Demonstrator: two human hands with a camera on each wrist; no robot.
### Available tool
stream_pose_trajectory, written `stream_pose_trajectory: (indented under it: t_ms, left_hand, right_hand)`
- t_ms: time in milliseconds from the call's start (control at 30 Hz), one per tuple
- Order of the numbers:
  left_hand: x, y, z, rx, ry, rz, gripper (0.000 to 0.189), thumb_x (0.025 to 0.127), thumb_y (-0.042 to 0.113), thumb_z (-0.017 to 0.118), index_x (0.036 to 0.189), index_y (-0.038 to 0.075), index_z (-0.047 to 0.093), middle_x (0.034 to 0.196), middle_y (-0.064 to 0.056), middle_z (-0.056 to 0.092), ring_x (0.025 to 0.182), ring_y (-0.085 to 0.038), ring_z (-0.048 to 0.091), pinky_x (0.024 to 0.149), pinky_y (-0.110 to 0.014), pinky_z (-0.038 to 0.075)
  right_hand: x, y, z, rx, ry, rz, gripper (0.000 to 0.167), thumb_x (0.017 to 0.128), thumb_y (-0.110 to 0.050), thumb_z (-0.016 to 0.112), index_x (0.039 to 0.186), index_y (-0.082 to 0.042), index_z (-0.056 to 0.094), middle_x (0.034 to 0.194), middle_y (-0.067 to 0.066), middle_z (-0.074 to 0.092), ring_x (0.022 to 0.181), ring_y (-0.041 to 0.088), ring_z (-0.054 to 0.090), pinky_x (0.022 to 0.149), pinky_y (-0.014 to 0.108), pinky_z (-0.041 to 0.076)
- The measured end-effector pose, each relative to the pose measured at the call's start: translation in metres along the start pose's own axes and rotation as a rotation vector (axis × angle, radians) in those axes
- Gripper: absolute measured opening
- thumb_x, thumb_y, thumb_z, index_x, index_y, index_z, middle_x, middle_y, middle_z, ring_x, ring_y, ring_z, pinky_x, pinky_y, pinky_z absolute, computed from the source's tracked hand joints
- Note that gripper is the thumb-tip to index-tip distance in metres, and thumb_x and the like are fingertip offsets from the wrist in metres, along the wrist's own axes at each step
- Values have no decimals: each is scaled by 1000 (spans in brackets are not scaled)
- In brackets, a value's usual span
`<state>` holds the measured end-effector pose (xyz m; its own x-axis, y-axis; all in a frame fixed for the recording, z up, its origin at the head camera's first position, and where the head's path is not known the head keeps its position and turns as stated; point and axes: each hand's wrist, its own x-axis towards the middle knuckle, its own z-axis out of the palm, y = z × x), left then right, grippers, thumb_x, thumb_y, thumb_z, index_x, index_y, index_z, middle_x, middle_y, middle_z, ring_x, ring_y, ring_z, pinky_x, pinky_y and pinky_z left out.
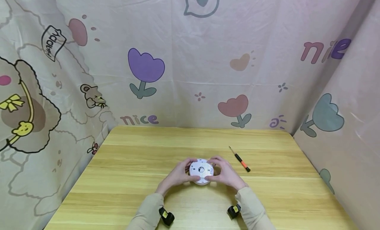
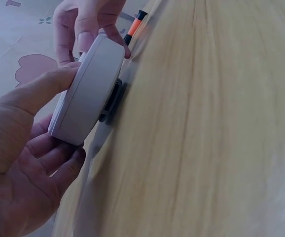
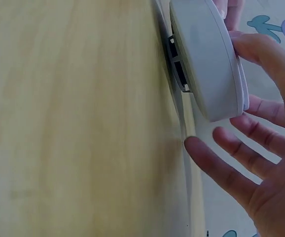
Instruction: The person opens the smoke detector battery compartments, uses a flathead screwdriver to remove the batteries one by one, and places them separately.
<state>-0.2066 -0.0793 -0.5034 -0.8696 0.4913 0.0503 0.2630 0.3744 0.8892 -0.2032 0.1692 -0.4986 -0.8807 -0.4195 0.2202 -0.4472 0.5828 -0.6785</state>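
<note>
A round white smoke detector [image 1: 202, 175] is held between both hands near the middle of the table, its flat slotted face up. My left hand [image 1: 180, 174] grips its left side, thumb on the upper face and fingers around the lower edge. From the right, my right hand [image 1: 227, 174] holds it with the thumb at the upper rim; in the right wrist view some of the lower fingers spread off the detector [image 3: 206, 64]. A dark slotted part [image 2: 111, 101] protrudes from its underside, close over the wood in the left wrist view.
A screwdriver [image 1: 241, 162] with a black and orange handle lies on the wooden table [image 1: 142, 150] right of and beyond the hands. A printed cloth [image 1: 193, 71] hangs behind the table and along both sides.
</note>
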Motion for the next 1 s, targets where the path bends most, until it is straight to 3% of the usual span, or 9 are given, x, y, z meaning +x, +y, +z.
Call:
stream_pose_trajectory:
  t_ms: [200,433,733,1000]
  left_hand:
    - [1,-2,1,-10,-4,15,73,81,24,84,141,2,49,142,-20,59,133,-35,56,115,-53,45]
    - [1,-2,1,-46,-5,25,74,82,21,84,142,0,48,143,-21,57,135,-37,54,116,-55,43]
    - [0,-1,0,-17,2,20,80,82,25,85,145,0,44,147,-21,55,138,-35,52,118,-53,41]
    - [-1,-3,1,-14,-5,37,84,82,28,84,149,1,41,149,-19,53,138,-34,52,118,-53,41]
  right_hand:
    - [0,-2,0,-73,21,-48,59,70,-34,90,120,-11,70,121,2,64,111,23,61,98,54,54]
    - [1,-3,-2,-127,28,-42,58,70,-33,90,120,-11,70,119,-1,64,109,19,63,95,43,57]
    - [0,-3,-4,-99,39,-53,56,71,-32,90,118,-11,71,116,-1,65,104,17,64,81,24,58]
    - [-1,1,-7,-80,39,-64,53,71,-34,90,116,-14,72,110,-6,67,100,12,64,81,27,59]
